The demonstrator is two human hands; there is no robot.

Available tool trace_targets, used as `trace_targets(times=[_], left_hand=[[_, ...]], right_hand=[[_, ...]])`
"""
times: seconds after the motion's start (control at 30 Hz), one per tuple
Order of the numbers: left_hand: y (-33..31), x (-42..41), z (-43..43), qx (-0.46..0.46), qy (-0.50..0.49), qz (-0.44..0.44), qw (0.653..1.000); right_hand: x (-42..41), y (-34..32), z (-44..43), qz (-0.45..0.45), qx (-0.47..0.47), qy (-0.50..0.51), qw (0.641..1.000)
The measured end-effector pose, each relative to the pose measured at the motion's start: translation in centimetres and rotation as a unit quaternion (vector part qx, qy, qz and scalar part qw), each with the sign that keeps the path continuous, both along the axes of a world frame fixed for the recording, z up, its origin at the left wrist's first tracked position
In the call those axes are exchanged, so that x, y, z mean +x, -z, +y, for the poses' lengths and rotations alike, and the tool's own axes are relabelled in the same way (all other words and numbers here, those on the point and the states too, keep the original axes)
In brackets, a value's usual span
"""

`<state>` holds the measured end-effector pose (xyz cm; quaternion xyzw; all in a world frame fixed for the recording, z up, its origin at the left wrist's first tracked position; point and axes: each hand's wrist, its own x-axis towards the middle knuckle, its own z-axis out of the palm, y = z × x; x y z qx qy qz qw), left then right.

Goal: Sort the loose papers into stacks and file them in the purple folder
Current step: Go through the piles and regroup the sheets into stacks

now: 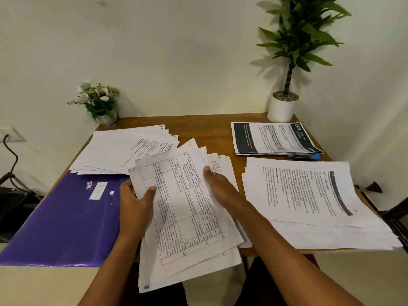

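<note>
Head view looks down on a wooden table (212, 127) set against a pale wall. At its middle, both hands grip a thick sheaf (187, 208) of table-printed sheets, tilted so that its near end hangs past the table's front edge. The left hand (134, 206) clasps the sheaf's left edge, thumb pressed on the top sheet and fingers curled out of sight beneath. The right hand (218, 184) lies on the sheaf's right side, thumb tip on the top sheet, the other fingers hidden under the paper. More table-printed sheets (220, 166) fan out from beneath the sheaf on the right.

The purple folder (64, 221) lies closed and flat on the table's left side, just beside the left hand, with a white label and a small sticker on its cover. Its far edge is overlapped by a fanned stack (125, 149) of text pages at the left rear. A large stack (309, 204) with a dark header band covers the right front and overhangs the table edge. Behind it, a neater stack (276, 139) with black bands sits at the right rear, with a blue-tipped object poking out at its near edge.

A small flower pot (99, 102) stands at the left rear corner; a white pot with a tall leafy plant (284, 107) stands at the right rear corner.
</note>
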<state>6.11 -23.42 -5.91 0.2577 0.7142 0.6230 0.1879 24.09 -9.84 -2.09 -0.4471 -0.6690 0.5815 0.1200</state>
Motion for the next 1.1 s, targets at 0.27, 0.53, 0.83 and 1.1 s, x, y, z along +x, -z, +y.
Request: trace_targets(times=[0.27,0.53,0.83,1.1], left_hand=[[0.7,-0.2,0.1,-0.037,0.002,0.046,0.998],[0.8,0.0,0.3,-0.045,0.019,0.055,0.997],[0.8,0.0,0.4,-0.048,0.027,0.063,0.996],[0.8,0.1,0.3,-0.047,0.025,0.068,0.996]], right_hand=[[-0.1,1.3,1.2,-0.007,0.173,0.16,0.972],[1.4,2.6,3.8,-0.201,0.266,0.173,0.927],[1.3,2.0,5.6,-0.121,0.168,0.177,0.962],[1.9,1.9,5.0,-0.085,0.177,0.163,0.967]])
